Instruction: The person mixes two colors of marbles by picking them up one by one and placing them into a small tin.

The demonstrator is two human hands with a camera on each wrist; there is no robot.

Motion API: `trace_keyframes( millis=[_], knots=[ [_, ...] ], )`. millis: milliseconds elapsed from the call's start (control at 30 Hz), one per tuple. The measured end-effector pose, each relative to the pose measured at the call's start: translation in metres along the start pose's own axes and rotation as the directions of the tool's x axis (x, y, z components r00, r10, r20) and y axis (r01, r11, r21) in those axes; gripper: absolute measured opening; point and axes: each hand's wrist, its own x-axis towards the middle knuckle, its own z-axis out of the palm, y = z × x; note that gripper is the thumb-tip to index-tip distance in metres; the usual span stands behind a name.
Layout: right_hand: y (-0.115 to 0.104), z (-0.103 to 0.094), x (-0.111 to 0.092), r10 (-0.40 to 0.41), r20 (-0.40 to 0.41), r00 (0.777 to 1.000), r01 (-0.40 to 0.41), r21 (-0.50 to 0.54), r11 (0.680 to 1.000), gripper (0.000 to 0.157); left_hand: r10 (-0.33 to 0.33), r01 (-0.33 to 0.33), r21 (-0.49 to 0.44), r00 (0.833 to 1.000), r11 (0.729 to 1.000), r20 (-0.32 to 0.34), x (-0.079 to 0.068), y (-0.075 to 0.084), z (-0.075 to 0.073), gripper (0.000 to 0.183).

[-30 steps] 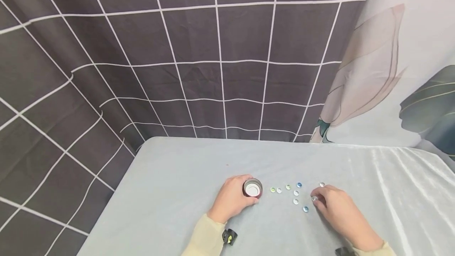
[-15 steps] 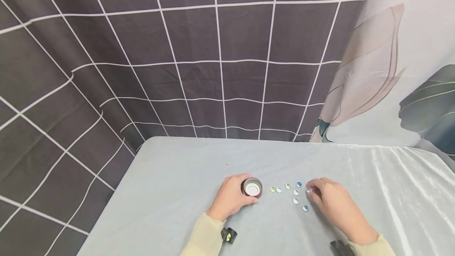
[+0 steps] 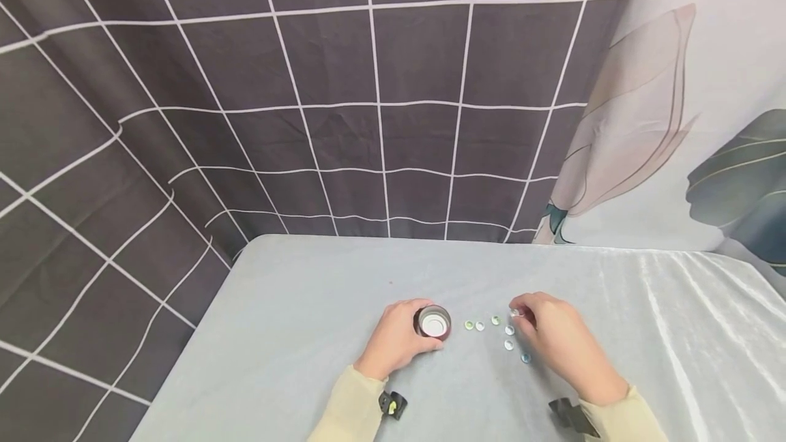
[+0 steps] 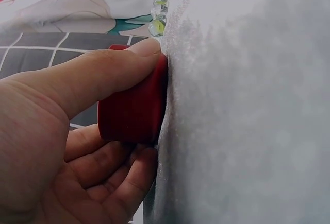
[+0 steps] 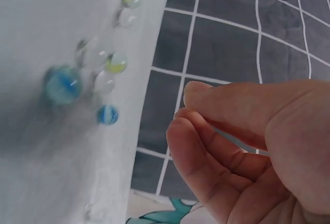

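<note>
My left hand (image 3: 396, 338) grips a small round red container (image 3: 434, 323) standing on the table; its open top shows a white inside bottom. In the left wrist view the thumb lies along the container's red side (image 4: 131, 110). To the right, my right hand (image 3: 559, 340) pinches a clear glass marble (image 3: 514, 313) between thumb and fingertips, above the table. The right wrist view hides that marble behind the fingers. Loose marbles lie between the hands: a green one (image 3: 469, 325), a clear one (image 3: 509, 344), a blue one (image 3: 525, 358) and others.
A pale velvety cloth (image 3: 295, 333) covers the table. Behind it hangs a dark curtain (image 3: 331, 149) with a white grid, and a leaf-patterned cloth (image 3: 645, 121) hangs at the right. One clear marble (image 5: 88, 211) lies apart from the others in the right wrist view.
My right hand has moved left and slightly away from me with the clear marble, toward the container, and now covers the far blue marble in the head view. The left hand stays put.
</note>
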Motion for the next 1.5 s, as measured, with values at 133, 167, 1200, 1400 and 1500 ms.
trace_keyframes(
  millis=[133,167,1200,1400,1500],
  knots=[
    [-0.008,0.001,0.007,-0.016,-0.005,1.000,0.016,0.009,1.000,0.012,0.008,-0.008,0.004,1.000,1.000,-0.001,0.000,0.001,-0.001,0.057],
    [-0.010,0.002,0.008,-0.019,-0.003,1.000,0.019,0.011,1.000,0.012,0.008,-0.008,0.005,1.000,1.000,-0.001,0.000,0.001,-0.001,0.057],
    [-0.050,0.021,0.026,-0.055,-0.012,0.998,0.056,0.097,0.994,0.016,0.027,-0.027,0.020,0.999,0.999,-0.020,-0.001,0.001,0.000,0.055],
    [-0.055,0.029,0.027,-0.085,-0.037,0.996,0.089,0.117,0.989,0.018,0.026,-0.025,0.014,0.999,1.000,-0.020,-0.001,0.001,0.000,0.055],
    [-0.055,0.033,0.026,-0.094,-0.047,0.994,0.099,0.114,0.988,0.019,0.025,-0.024,0.011,1.000,1.000,-0.018,0.000,0.001,0.001,0.054]
  ],
)
